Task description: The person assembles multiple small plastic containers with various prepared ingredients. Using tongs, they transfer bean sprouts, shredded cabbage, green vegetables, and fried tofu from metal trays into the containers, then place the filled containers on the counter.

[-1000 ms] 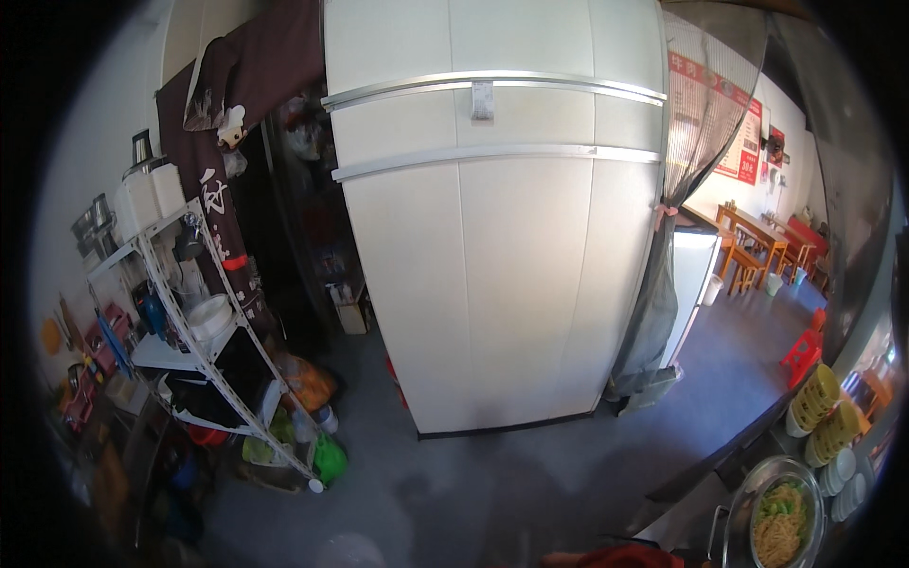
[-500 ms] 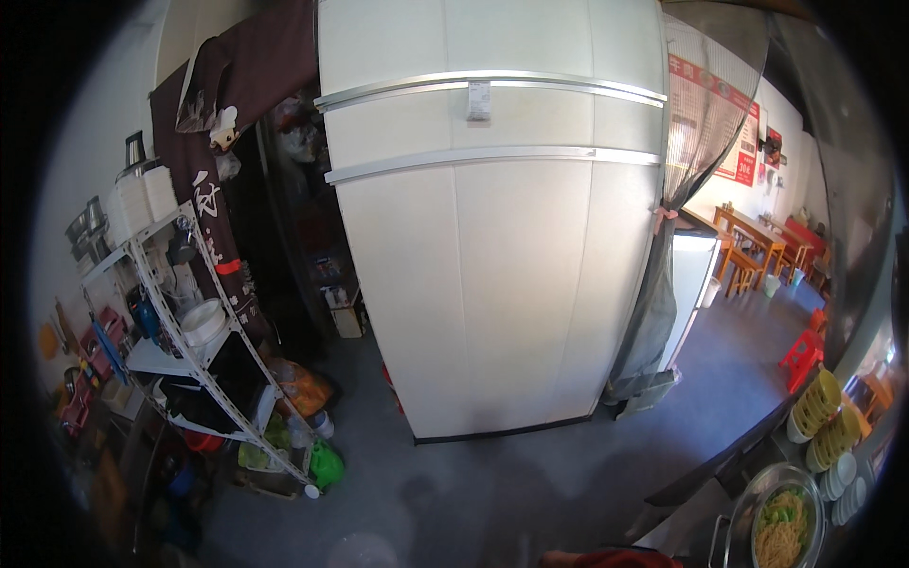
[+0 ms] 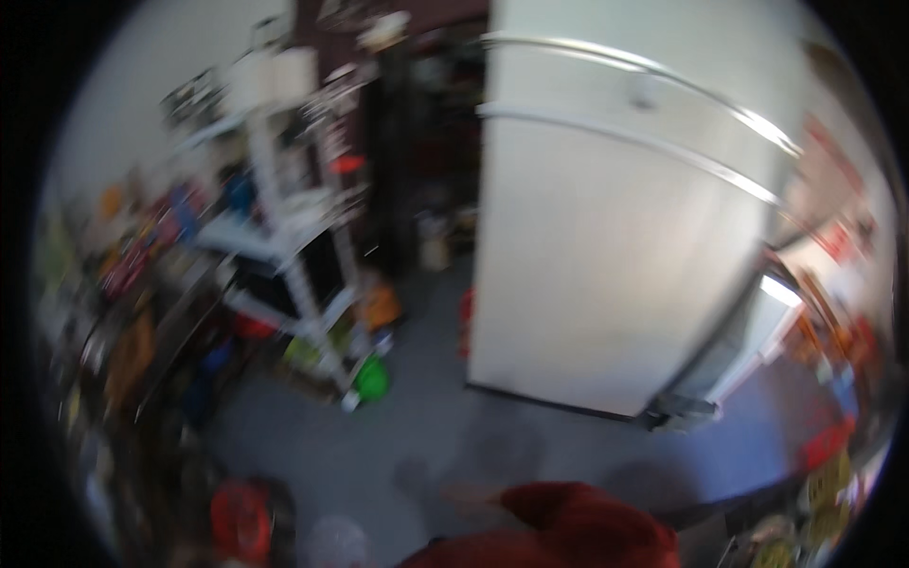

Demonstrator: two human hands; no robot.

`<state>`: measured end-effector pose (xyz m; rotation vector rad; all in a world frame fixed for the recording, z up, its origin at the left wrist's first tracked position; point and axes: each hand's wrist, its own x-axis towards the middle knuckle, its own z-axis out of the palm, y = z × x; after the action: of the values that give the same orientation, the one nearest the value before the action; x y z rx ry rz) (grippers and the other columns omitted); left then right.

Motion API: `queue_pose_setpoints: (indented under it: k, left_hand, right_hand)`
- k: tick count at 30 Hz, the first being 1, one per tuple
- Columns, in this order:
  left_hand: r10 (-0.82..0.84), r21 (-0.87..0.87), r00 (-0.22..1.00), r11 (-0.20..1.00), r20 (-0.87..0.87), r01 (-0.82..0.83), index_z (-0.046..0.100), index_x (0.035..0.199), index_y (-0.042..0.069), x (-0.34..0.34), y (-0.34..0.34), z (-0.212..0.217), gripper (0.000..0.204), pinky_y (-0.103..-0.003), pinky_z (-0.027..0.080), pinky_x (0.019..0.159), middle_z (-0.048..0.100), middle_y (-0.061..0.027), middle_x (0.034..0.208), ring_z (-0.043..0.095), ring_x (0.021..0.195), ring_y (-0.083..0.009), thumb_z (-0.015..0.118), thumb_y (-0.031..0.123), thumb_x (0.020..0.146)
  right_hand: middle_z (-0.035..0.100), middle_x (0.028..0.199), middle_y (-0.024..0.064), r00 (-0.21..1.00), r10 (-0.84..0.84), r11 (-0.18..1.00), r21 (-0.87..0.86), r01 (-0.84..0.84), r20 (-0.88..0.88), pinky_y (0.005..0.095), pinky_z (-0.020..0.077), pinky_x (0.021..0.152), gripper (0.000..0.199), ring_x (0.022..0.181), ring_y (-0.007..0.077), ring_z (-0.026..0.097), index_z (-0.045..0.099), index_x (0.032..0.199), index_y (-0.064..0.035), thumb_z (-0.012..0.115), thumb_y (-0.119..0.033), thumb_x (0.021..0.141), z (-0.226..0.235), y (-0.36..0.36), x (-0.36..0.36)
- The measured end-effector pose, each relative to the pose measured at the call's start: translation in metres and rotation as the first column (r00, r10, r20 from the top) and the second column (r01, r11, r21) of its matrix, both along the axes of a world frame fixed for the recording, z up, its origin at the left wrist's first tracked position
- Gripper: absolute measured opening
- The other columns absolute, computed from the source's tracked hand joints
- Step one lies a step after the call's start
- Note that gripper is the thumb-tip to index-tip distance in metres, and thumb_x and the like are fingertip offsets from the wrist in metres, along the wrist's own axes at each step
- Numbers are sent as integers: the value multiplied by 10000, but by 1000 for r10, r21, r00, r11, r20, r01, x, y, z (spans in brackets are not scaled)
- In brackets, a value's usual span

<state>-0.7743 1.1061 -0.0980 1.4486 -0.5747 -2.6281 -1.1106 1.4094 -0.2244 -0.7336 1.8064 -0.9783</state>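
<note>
A red sleeve bends in from the lower edge, right of the middle. At its left end my right hand shows faintly over the grey floor, and its fingers are smeared by motion. I cannot make out anything held in it. My left hand is not in view. To the left of the hand, low in the picture, are a pale, see-through round thing and a red object, both blurred.
A tall white panelled block with metal rails stands ahead. On the left is a white metal shelf rack with a green container at its foot. Yellow bowls stand at the lower right, and a dark doorway opens beyond the rack.
The view has swung left and tilted, so the white block now sits further right. More of the red sleeve has come in, with my right hand. The picture has become blurred.
</note>
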Motion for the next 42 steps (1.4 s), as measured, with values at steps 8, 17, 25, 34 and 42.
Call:
queue_pose_setpoints:
  k: [8, 17, 25, 34, 42]
  left_hand:
    - [748, -116, 656, 646, -102, -755, 291, 1528, 115, 147, 71, 62, 735, -576, 587, 900, 570, -191, 1139, 625, 1073, -403, 623, 472, 978]
    - [960, -102, 262, 252, -97, -962, 268, 1555, 132, 333, 108, 44, 684, -602, 594, 873, 537, -198, 1203, 645, 1046, -373, 546, 470, 1029]
    - [992, -159, -41, -60, -121, -985, 389, 1495, 155, 459, 50, 45, 598, -618, 564, 896, 568, -222, 1236, 650, 1059, -395, 546, 492, 1027]
    - [961, -201, -226, -256, -159, -946, 373, 1518, 152, 606, -19, 74, 595, -574, 603, 824, 599, -210, 1154, 648, 1054, -387, 533, 454, 1031]
    - [917, -225, -395, -395, -48, -891, 384, 1491, 162, 744, -69, 63, 610, -643, 564, 886, 560, -227, 1218, 623, 1092, -430, 624, 423, 995]
  right_hand:
    - [747, 960, 102, 776, 362, 843, -173, -509, -517, 348, 564, 778, 309, 829, 205, 715, 671, 1262, -68, 627, -183, 979, 164, -281, 115]
    - [749, 941, 109, 178, 929, 254, 211, -944, -325, 394, 554, 794, 365, 861, 249, 714, 655, 1289, -70, 627, -267, 982, 80, -321, 324]
    - [696, 1151, 168, -286, 802, -38, 434, -900, -524, 495, 531, 875, 402, 1033, 371, 668, 645, 1280, -93, 679, -310, 943, 155, -451, 462]
    - [636, 921, 105, 223, 352, -683, -412, -603, -909, 388, 525, 792, 352, 920, 275, 665, 675, 1092, -15, 690, -127, 759, 412, -565, 742]
    - [637, 959, 105, 490, -140, -972, 25, -233, -860, 397, 530, 798, 303, 935, 279, 651, 666, 1089, -13, 637, -162, 827, 508, -576, 918]
